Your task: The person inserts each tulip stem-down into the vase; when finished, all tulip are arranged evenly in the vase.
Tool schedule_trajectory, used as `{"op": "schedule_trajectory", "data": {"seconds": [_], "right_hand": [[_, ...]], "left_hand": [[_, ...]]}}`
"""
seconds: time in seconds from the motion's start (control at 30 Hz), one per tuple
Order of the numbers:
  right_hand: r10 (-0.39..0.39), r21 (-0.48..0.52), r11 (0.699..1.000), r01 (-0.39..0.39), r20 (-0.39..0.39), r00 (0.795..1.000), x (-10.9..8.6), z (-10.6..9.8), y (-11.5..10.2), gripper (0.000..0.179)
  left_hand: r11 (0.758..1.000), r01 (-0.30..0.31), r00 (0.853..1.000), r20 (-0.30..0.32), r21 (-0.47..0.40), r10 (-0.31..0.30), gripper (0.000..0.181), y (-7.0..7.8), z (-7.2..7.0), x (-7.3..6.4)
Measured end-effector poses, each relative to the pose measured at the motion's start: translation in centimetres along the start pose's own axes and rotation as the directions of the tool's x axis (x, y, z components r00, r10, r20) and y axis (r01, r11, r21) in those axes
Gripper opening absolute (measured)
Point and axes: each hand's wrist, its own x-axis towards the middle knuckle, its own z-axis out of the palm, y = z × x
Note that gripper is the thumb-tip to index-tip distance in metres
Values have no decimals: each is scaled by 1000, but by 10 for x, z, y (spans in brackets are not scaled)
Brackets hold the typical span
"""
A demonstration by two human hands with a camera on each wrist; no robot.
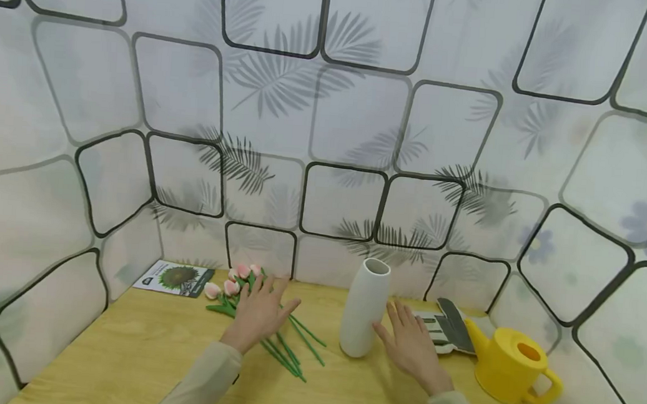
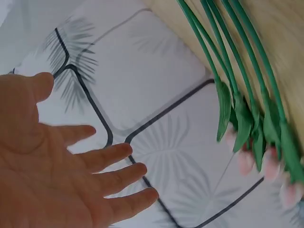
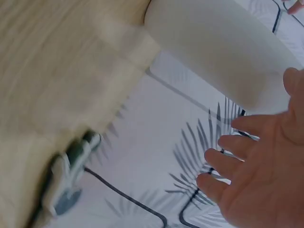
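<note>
Pink artificial tulips (image 1: 231, 287) with green stems lie in a loose bunch on the table. Over them is my left hand (image 1: 259, 310), its fingers spread and holding nothing; in the left wrist view the tulips (image 2: 270, 161) appear apart from the palm. A tall white vase (image 1: 365, 308) stands upright, right of the bunch. Close to the vase's right side is my right hand (image 1: 410, 343), also with extended fingers and nothing in its grasp. The right wrist view has the vase (image 3: 223, 52) beside the thumb.
A yellow watering can (image 1: 509, 365) stands at the right. Between it and the right hand lie dark grey and white hand tools (image 1: 455, 327). At the back left is a sunflower seed packet (image 1: 174, 278). Patterned cloth (image 1: 351, 204) walls in the wooden table (image 1: 121, 350).
</note>
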Motion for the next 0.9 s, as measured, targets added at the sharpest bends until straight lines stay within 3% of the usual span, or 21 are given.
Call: {"op": "schedule_trajectory", "data": {"seconds": [0.1,0.17,0.27,0.37,0.4,0.47,0.6,0.8,0.9], "right_hand": [[43,180,983,-37,-29,999,2,1,-1,77],[89,366,927,-79,-10,996,3,2,-1,77],[137,630,766,-129,36,990,6,2,-2,73],[149,782,605,-149,72,986,10,2,-3,73],[150,810,566,-152,80,985,11,1,-4,74],[151,839,522,-153,85,985,14,-1,-6,77],[139,866,486,-121,60,988,21,-4,-12,79],[133,864,498,-72,7,991,32,-8,-20,84],[144,861,504,-74,1,990,38,-10,-24,86]], "left_hand": [[992,14,997,-68,-126,-22,65,-4,3,4],[972,32,995,-89,-233,-54,61,-9,5,7],[922,54,988,-113,-384,-105,51,-19,7,12],[860,76,983,-107,-504,-149,44,-31,7,15],[837,90,982,-95,-539,-166,43,-35,7,16],[796,118,978,-67,-594,-196,41,-45,8,18],[715,168,972,-7,-678,-234,39,-65,10,20],[591,233,962,96,-773,-254,35,-87,14,18],[565,246,961,122,-787,-248,33,-95,18,18]]}}
